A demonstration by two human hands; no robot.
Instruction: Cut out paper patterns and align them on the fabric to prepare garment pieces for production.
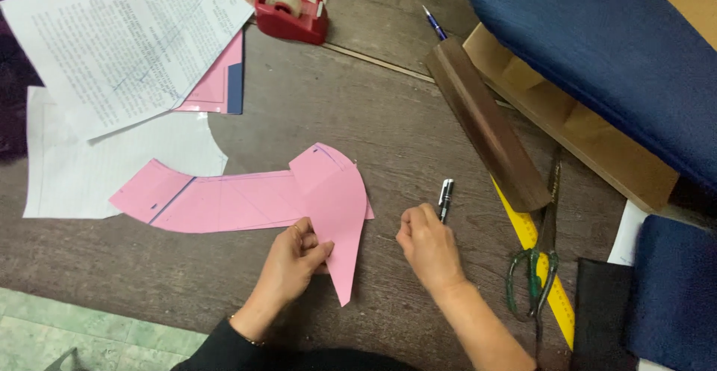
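A long pink paper pattern piece (224, 201) with pencil lines lies on the dark wooden table (373, 117). Its right end is folded over into a curved, pointed flap. My left hand (293, 260) pinches the lower edge of that flap between thumb and fingers. My right hand (428, 245) rests to the right of the paper with fingers curled, its fingertips next to a black and silver pen (445, 198) lying on the table; nothing shows in that hand.
White printed sheets (112, 42) and another pink piece (220, 83) lie at the upper left. A red tape dispenser (291, 12) stands at the back. A dark wooden block (485, 124), yellow ruler (534, 255), green-handled scissors (534, 274) and blue padded board (605, 50) sit right.
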